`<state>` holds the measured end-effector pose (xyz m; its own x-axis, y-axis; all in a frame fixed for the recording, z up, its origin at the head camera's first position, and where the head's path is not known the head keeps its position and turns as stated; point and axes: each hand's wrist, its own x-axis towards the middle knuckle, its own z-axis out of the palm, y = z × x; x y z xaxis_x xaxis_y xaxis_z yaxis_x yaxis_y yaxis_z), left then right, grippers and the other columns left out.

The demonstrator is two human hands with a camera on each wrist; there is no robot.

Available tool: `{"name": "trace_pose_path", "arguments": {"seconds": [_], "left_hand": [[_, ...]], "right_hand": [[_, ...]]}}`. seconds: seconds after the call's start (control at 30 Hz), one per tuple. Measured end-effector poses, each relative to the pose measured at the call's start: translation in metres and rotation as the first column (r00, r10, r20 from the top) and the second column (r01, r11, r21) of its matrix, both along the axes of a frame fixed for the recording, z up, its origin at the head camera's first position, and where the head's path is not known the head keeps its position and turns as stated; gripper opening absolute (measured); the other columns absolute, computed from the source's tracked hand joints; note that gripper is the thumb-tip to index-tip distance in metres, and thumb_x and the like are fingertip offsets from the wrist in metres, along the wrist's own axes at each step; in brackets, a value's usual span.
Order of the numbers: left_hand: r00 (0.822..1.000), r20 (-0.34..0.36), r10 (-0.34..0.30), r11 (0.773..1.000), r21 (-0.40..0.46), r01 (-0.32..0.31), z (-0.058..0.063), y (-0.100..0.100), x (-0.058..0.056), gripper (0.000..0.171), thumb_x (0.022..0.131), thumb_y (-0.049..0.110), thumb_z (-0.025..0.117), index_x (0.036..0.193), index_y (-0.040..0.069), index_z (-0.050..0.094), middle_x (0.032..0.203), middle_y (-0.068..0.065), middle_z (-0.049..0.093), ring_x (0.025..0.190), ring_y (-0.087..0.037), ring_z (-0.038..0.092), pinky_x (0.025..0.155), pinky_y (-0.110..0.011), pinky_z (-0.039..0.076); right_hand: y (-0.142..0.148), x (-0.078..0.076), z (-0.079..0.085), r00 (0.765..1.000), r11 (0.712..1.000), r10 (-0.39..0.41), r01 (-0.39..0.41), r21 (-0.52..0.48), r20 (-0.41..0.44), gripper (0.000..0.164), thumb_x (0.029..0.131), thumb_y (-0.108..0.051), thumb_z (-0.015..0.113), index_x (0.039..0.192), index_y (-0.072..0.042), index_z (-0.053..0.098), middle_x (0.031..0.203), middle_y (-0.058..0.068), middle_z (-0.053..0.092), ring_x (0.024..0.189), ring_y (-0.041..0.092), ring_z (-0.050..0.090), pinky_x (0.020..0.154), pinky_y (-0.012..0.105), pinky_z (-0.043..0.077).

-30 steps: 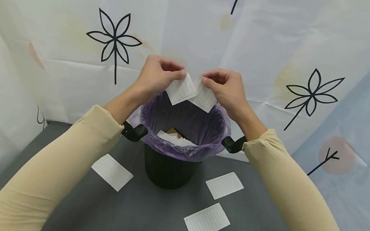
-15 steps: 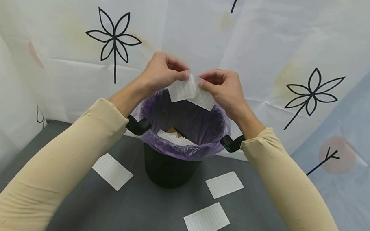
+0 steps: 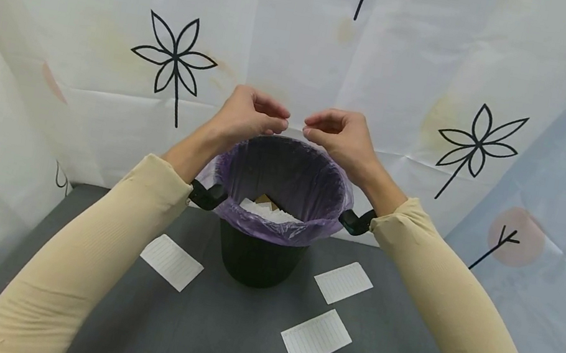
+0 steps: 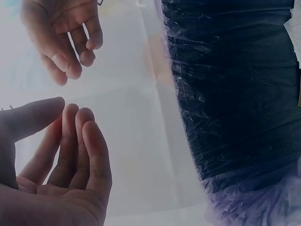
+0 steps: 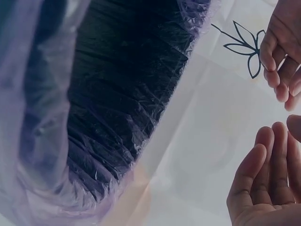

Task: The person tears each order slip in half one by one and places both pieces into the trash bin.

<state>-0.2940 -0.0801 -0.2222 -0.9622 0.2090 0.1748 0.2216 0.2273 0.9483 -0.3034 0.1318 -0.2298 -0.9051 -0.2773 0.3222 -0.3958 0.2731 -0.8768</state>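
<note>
Both hands hover above the far rim of a black trash bin (image 3: 259, 261) lined with a purple plastic bag (image 3: 273, 233). The left hand (image 3: 248, 114) holds nothing; its fingers are gently bent and its thumb lies close to them. Facing it across a small gap, the right hand (image 3: 345, 138) is likewise without anything in it. The left wrist view shows bare fingers (image 4: 96, 155) on the left hand. White paper pieces (image 3: 271, 213) lie inside the bin, near a small brown piece (image 3: 266, 201).
On the dark grey table (image 3: 209, 334) lie three lined white cards: a left card (image 3: 172, 262), a right card (image 3: 343, 282) and a front card (image 3: 316, 339). Behind the bin hangs a white curtain (image 3: 305, 48) with leaf drawings.
The two white card pieces, one pinched in each hand before, are gone from the fingers. Both hands stay over the bin, with the fingers loosened.
</note>
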Motion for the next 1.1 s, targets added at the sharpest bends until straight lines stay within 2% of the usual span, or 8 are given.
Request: {"name": "trace_pose_path", "arguments": {"seconds": [0.17, 0.3, 0.63, 0.87, 1.1], "left_hand": [[1.000, -0.006, -0.011, 1.000, 0.008, 0.011, -0.003, -0.003, 0.005, 0.024, 0.093, 0.006, 0.072, 0.116, -0.003, 0.072, 0.114, -0.015, 0.071, 0.101, -0.025, 0.067, 0.094, -0.040, 0.053], [1.000, -0.011, -0.018, 1.000, 0.023, 0.019, -0.007, -0.006, 0.014, 0.024, 0.093, 0.007, 0.073, 0.115, -0.003, 0.072, 0.115, -0.015, 0.071, 0.100, -0.025, 0.068, 0.091, -0.037, 0.055], [0.994, -0.073, -0.076, 0.994, 0.074, 0.081, -0.016, -0.011, 0.048, 0.025, 0.092, 0.007, 0.075, 0.114, -0.003, 0.073, 0.109, -0.013, 0.073, 0.100, -0.028, 0.069, 0.088, -0.037, 0.056], [0.989, -0.112, -0.099, 0.993, 0.061, 0.106, -0.026, -0.013, 0.074, 0.024, 0.091, 0.008, 0.076, 0.114, 0.000, 0.074, 0.109, -0.014, 0.074, 0.094, -0.022, 0.070, 0.083, -0.032, 0.055], [0.974, -0.194, -0.120, 0.991, 0.032, 0.128, -0.040, -0.012, 0.094, 0.022, 0.090, 0.008, 0.078, 0.110, 0.001, 0.075, 0.103, -0.010, 0.075, 0.090, -0.022, 0.071, 0.077, -0.030, 0.056]], "right_hand": [[0.007, 0.008, 0.001, 1.000, 1.000, 0.018, -0.018, -0.001, 0.005, 0.018, 0.090, -0.004, 0.074, 0.107, 0.002, 0.073, 0.102, 0.009, 0.073, 0.091, 0.020, 0.068, 0.081, 0.031, 0.053], [0.014, 0.017, 0.000, 0.999, 0.999, 0.045, -0.045, -0.011, 0.000, 0.019, 0.089, -0.004, 0.076, 0.107, 0.001, 0.074, 0.100, 0.007, 0.074, 0.091, 0.021, 0.069, 0.084, 0.033, 0.054], [0.038, 0.045, -0.009, 0.991, 0.989, 0.131, -0.132, -0.060, -0.016, 0.018, 0.090, 0.001, 0.074, 0.108, 0.002, 0.074, 0.102, 0.007, 0.075, 0.095, 0.017, 0.070, 0.085, 0.028, 0.054], [0.052, 0.064, -0.021, 0.987, 0.986, 0.156, -0.158, -0.048, -0.050, 0.022, 0.091, 0.001, 0.073, 0.111, 0.009, 0.071, 0.102, 0.006, 0.075, 0.095, 0.019, 0.071, 0.084, 0.028, 0.055], [0.059, 0.085, -0.032, 0.986, 0.986, 0.157, -0.160, -0.038, -0.055, 0.024, 0.090, 0.001, 0.074, 0.113, 0.008, 0.070, 0.105, 0.007, 0.075, 0.096, 0.021, 0.071, 0.084, 0.029, 0.056]]}}
